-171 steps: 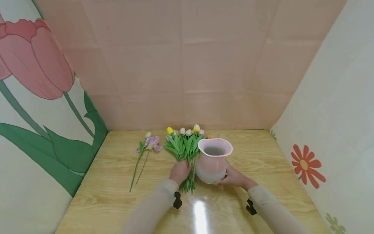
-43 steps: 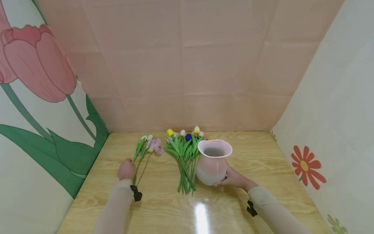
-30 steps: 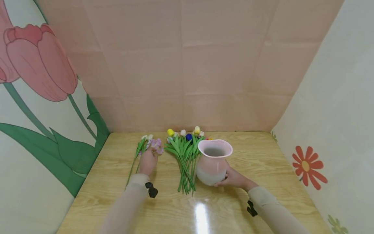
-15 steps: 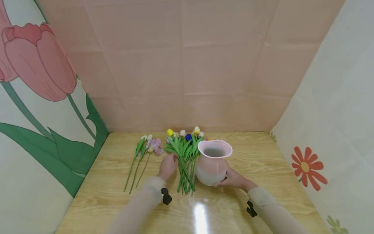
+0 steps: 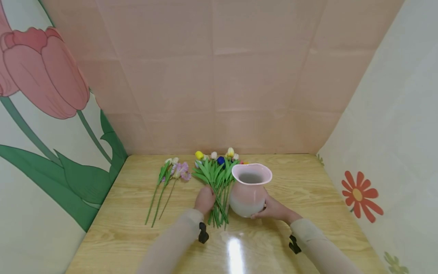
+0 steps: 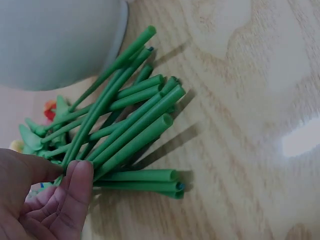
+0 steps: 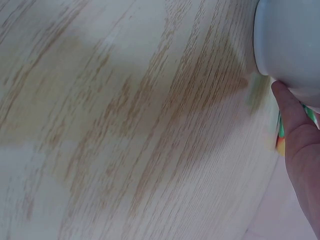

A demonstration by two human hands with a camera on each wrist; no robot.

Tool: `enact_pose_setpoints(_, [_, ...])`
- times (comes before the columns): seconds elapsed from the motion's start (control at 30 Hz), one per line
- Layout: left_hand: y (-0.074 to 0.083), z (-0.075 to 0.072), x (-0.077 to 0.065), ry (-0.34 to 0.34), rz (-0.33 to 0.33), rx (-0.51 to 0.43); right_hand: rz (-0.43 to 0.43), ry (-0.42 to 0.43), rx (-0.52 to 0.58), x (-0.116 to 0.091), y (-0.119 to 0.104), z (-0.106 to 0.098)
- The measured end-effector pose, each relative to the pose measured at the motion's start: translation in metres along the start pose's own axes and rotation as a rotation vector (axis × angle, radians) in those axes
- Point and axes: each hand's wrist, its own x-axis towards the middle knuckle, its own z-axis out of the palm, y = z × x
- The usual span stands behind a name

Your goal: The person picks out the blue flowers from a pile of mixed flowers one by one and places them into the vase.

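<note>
While the right hand point(image 5: 275, 209) clasps the vase point(image 5: 247, 199) from the right, probably for steadiness, the left hand point(image 5: 205, 199) pinches green stems point(image 6: 138, 126) between thumb and fingers, left of the vase.

We see a pink and white vase point(image 5: 247, 198), green stems point(image 6: 137, 125), a yellow flower point(image 5: 199, 155), a blue flower point(image 5: 221, 160) and a streaky yellow-brown table point(image 5: 301, 190).

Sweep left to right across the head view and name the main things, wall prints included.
Printed pink tulip → loose flowers → flower bunch → vase → right hand → printed red flower.
</note>
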Motion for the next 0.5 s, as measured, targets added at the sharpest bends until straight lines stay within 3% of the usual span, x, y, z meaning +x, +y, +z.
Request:
enact_pose_setpoints(0.27, [0.0038, 0.0069, 0.002, 0.044, -0.068, 0.009, -0.005, -0.002, 0.007, 0.0, -0.0005, -0.001])
enact_pose_setpoints(0.5, [0.0002, 0.0085, 0.004, 0.038, -0.106, -0.076, -0.013, -0.006, 0.0, -0.0001, 0.0016, -0.0008])
